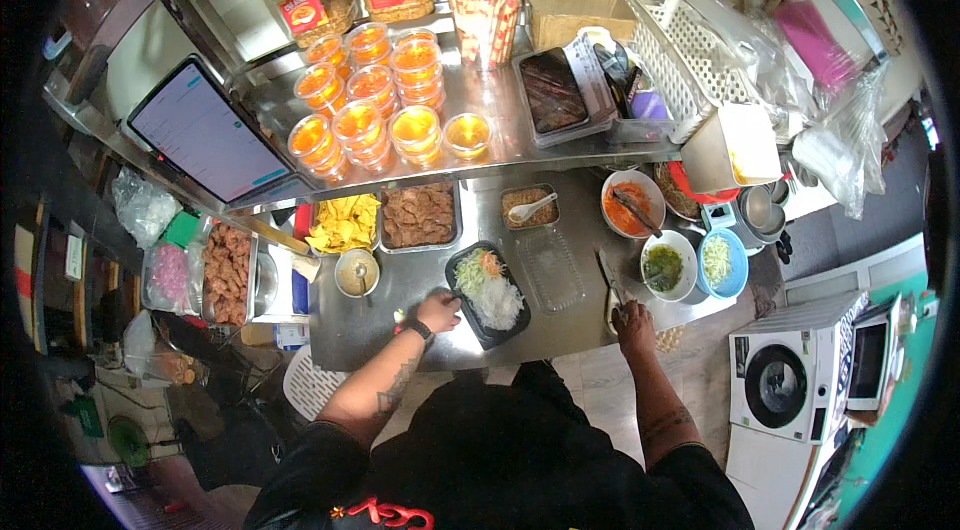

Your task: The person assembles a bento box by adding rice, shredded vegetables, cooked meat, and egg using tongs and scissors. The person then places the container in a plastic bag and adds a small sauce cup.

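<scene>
My left hand [437, 311] rests on the near left edge of the black tray [488, 292], fingers curled against its rim; the tray sits on the steel counter [390, 315] between my hands, holding white noodles and shredded greens with a bit of orange on top; my right hand [632, 318] is well apart from the left, closed around the handle of a knife [607, 275] whose blade points away from me; a clear plastic lid [548, 268] lies between the tray and the knife. Beyond my left hand stand a small bowl with a spoon [357, 272], a pan of yellow chips [345, 222] and a pan of brown meat [419, 215]; beyond my right hand sit a bowl of green sauce [668, 266], a blue bowl of shredded cabbage [722, 263] and a bowl of red sauce [632, 204]; on the shelf above, stacked cups of orange sauce [372, 100].
</scene>
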`<state>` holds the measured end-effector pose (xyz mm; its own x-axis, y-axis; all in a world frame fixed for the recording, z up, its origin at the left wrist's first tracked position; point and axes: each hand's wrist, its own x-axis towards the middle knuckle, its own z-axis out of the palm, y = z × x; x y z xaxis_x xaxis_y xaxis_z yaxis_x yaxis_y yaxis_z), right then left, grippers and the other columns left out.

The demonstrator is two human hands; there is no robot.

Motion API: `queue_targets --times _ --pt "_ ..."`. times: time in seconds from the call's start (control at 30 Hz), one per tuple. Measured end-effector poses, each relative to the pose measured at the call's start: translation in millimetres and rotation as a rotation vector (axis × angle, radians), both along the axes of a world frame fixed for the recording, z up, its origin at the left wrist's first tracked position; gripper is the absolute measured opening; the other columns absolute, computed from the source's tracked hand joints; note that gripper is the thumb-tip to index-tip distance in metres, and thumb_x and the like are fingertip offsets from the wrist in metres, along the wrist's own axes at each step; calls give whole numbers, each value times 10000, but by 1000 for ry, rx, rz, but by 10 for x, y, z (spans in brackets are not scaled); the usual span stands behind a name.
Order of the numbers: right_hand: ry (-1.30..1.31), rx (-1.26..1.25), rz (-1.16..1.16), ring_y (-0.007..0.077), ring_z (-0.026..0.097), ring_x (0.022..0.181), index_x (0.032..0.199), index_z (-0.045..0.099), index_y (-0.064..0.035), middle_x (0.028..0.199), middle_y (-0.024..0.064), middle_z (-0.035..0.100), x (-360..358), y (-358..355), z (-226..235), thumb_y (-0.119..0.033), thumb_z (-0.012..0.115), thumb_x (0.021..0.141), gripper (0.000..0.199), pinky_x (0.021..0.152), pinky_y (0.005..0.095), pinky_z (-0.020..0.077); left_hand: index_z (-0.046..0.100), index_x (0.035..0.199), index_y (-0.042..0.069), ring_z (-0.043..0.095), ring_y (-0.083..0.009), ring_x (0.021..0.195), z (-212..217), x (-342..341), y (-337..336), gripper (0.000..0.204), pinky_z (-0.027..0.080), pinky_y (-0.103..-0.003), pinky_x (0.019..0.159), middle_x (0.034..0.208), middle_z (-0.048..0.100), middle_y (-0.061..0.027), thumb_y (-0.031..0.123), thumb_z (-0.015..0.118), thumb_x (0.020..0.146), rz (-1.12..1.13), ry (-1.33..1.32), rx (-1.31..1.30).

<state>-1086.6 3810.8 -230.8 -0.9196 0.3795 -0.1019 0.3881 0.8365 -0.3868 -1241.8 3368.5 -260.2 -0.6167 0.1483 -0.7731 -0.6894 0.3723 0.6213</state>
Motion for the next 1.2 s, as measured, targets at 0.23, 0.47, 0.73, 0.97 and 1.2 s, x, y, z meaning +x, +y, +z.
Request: queue_targets --times 0.23,0.47,0.73,0.97,1.2 --pt "-188 -631 -223 300 671 798 1213 587 -53 951 152 708 251 100 -330 -177 794 843 442 730 435 551 641 1059 -4 667 -215 683 -202 88 239 221 564 -342 658 821 678 -91 181 689 950 188 385 -52" --pt "-217 -979 -256 173 672 733 1310 577 45 816 100 705 674 -188 358 -128 786 851 533 657 320 539 626 1211 34 606 -425 1106 1523 -1294 620 476 498 -525 928 1210 622 -245 362 709 875 -295 1326 -813" --pt "-298 -1027 -260 165 677 714 1270 572 52 872 107 714 1011 -360 313 -124 806 851 511 637 308 544 689 1131 185 659 -419 1001 1734 -2067 769 263 517 -574 841 1086 692 -154 288 665 890 -389 1609 -931" --pt "-338 -842 -148 258 731 918 1335 572 -42 1042 165 756 1353 -524 -359 -263 810 852 583 787 372 560 758 997 98 702 -406 831 1913 -1261 494 283 558 -506 753 924 738 -197 360 697 909 11 1063 -821" --pt "-321 -782 -80 234 732 879 1340 556 6 978 160 756 905 -930 332 -206 828 813 629 773 359 568 565 1077 110 692 -202 822 1263 629 -150 78 559 -276 648 1049 727 -122 169 592 1034 577 -37 699"
